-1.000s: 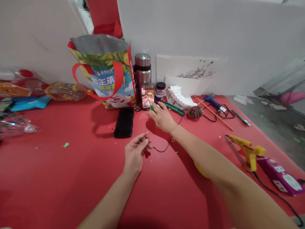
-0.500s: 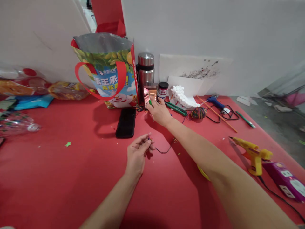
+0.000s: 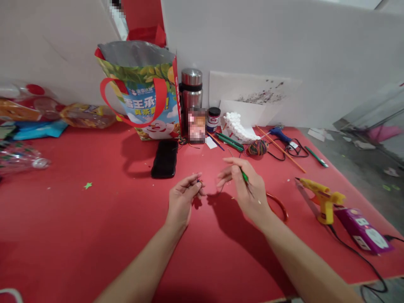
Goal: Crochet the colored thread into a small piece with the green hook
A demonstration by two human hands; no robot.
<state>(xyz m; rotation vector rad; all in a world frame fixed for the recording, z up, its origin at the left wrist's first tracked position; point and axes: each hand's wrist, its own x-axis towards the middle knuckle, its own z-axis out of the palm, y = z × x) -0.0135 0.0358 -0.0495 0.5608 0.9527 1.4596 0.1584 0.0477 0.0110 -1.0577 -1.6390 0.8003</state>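
Between the thumb and fingers of my left hand (image 3: 184,198) is a small dark and reddish threaded piece (image 3: 199,181), too small to make out fully. A thin dark cord runs from it toward my right hand (image 3: 248,185). My right hand holds a green-handled tool (image 3: 244,175) against the palm, its thumb and fingers curled just right of the left hand. Behind them an upright phone (image 3: 197,126) leans on a steel thermos (image 3: 192,86). A black phone (image 3: 164,159) lies flat on the red table (image 3: 126,235).
A printed bag (image 3: 142,92) stands at the back left. Behind the right hand are a green cutter (image 3: 229,142), a yarn ball (image 3: 258,147) and a white bumpy piece (image 3: 240,128). A red ring (image 3: 279,207), yellow glue gun (image 3: 325,200) and purple box (image 3: 362,231) lie to the right.
My right hand has drawn back from the upright phone toward my left hand. The red ring and a white slip by the phone now show. My left hand has stayed in place.
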